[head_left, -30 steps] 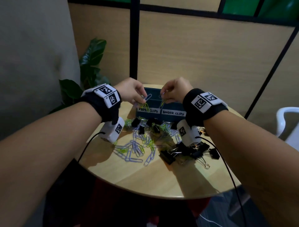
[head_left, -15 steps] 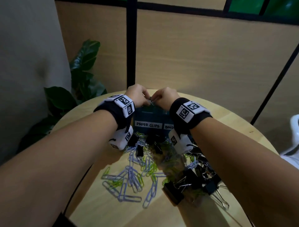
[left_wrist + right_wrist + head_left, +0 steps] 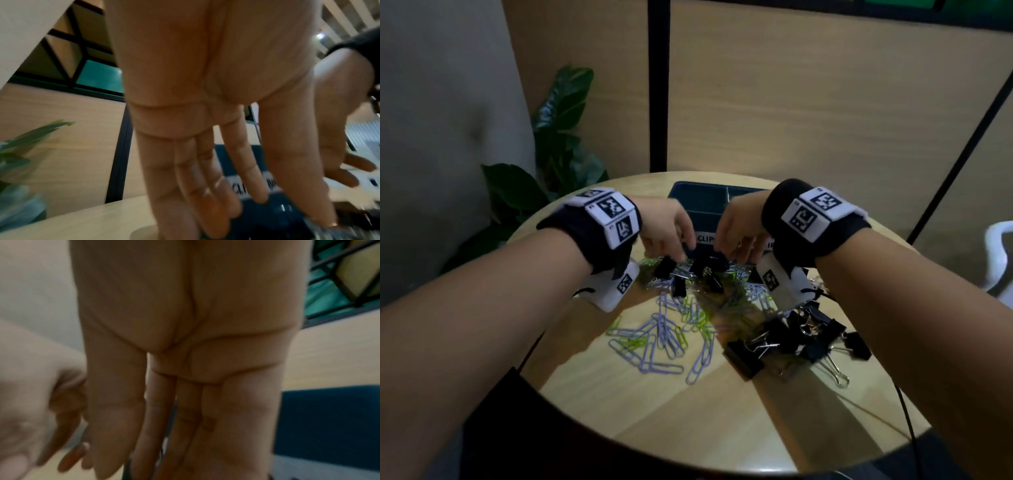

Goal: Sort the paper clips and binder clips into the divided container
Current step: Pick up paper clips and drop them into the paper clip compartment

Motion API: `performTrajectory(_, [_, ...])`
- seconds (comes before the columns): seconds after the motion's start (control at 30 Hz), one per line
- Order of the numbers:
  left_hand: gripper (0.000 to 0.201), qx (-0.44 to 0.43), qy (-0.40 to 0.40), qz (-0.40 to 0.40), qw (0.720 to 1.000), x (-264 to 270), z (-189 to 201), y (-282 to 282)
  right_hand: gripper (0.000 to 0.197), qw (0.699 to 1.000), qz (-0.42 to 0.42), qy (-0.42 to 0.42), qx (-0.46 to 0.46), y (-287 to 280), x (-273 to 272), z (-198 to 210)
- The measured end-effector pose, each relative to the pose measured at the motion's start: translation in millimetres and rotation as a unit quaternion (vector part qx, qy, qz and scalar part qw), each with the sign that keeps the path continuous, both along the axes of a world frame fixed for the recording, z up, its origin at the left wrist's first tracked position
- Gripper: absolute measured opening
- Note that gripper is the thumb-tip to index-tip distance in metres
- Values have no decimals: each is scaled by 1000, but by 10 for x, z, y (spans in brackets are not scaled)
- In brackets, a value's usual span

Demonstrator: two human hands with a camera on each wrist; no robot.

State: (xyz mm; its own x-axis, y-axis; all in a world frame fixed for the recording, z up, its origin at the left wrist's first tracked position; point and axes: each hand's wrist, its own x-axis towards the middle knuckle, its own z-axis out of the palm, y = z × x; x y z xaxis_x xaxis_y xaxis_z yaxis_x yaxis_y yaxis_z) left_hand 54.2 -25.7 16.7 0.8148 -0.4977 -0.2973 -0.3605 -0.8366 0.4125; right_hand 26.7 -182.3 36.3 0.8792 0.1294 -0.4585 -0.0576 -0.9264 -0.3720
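Observation:
The dark blue divided container (image 3: 702,202) stands at the back of the round table, its white labels partly hidden by my hands. My left hand (image 3: 671,236) and right hand (image 3: 739,233) hang side by side just in front of it, over small black binder clips (image 3: 705,270) mixed with green paper clips. In the left wrist view the left hand (image 3: 205,178) has straight fingers pointing down and holds nothing. The right hand (image 3: 185,418) also shows straight fingers with nothing held. Whether the fingertips touch the clips is hidden.
Purple and green paper clips (image 3: 664,332) lie spread across the table's middle. A heap of larger black binder clips (image 3: 801,335) sits to the right. Plant leaves (image 3: 558,113) rise behind the left edge, a white chair (image 3: 1000,246) is at far right.
Both hands have come down and back from above the container to the clips in front of it. The paper clips they pinched earlier are gone and the fingers have straightened.

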Motion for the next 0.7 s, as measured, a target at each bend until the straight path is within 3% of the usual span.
performTrajectory(0.1, [52,132,-52,-19,990,-102,-151,-53,41,996,44,1,-71,96,-147,-112])
performTrajectory(0.23, [68,169,-79,-21,982,-152,-272,-70,59,990,72,-19,-118,135,-266,-246])
performTrajectory(0.4, [57,188,-93,-13,978,-191,-293,-31,48,983,76,-83,-143,112,-253,-226])
performTrajectory(0.47, [61,167,-86,1,982,-206,-275,-24,52,972,103,-121,-174,148,-277,-213])
performTrajectory(0.6, [66,126,-76,2,989,-202,-231,-24,54,948,172,-91,-253,216,-379,-250])
performTrajectory(0.7, [59,137,-75,4,988,-207,-208,-27,41,938,128,-119,-298,223,-344,-198])
